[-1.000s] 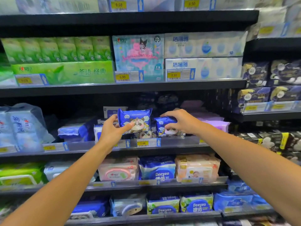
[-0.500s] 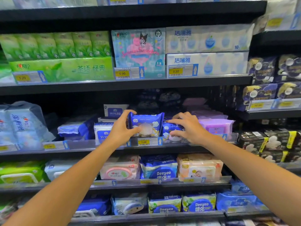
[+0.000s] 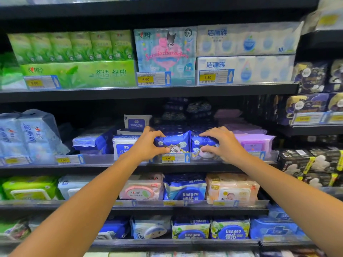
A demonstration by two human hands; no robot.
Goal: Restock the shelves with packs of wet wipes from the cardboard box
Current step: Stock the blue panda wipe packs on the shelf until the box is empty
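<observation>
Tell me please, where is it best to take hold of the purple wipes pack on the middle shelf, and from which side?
Probably by its top edge, from the front and above. The purple wipes pack stands upright behind the clear shelf rail, so its lower front is blocked. Its left side is close to the right hand and a blue panda pack. Thumb in front, fingers behind, then lift.

My left hand (image 3: 146, 145) grips the left blue panda pack (image 3: 174, 143) and my right hand (image 3: 222, 143) grips the right blue panda pack (image 3: 201, 143). Both packs stand upright, side by side and touching, at the front of the middle shelf (image 3: 111, 165), behind the 1.00 price tag (image 3: 168, 158).
</observation>
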